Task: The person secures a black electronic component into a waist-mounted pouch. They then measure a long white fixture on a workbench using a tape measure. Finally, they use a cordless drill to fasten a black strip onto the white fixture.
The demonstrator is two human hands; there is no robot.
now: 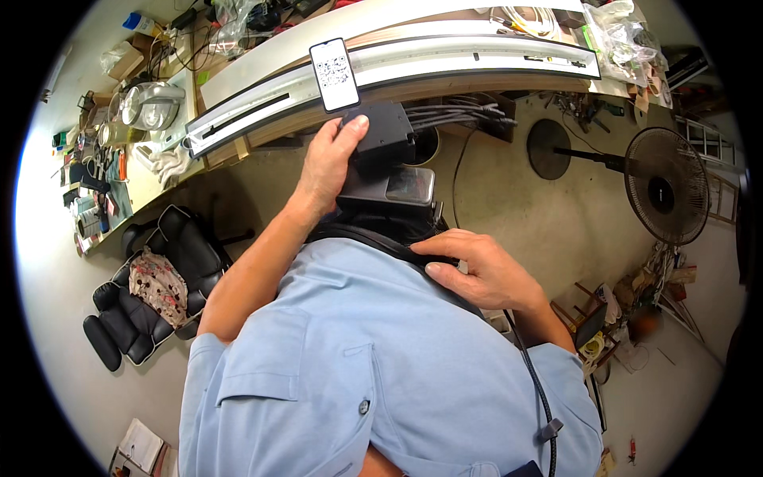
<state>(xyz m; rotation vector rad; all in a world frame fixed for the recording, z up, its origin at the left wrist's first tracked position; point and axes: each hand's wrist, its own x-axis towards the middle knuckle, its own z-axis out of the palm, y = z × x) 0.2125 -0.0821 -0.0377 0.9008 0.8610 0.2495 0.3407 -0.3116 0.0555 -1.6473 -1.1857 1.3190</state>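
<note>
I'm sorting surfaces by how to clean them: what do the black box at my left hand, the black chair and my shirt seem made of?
Black box: plastic or painted metal; its dark, flat faces leave it open.
Black chair: probably leather or imitation leather, given the sheen and padded panels.
Shirt: woven cloth, matte, with soft folds and stitched seams.

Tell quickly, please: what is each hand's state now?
Left hand: thumb on black cabled box; grip cannot be told.
Right hand: fingers curved by black strap; grip cannot be told.

Black box (385, 135) beside lit phone (335, 75)
</note>
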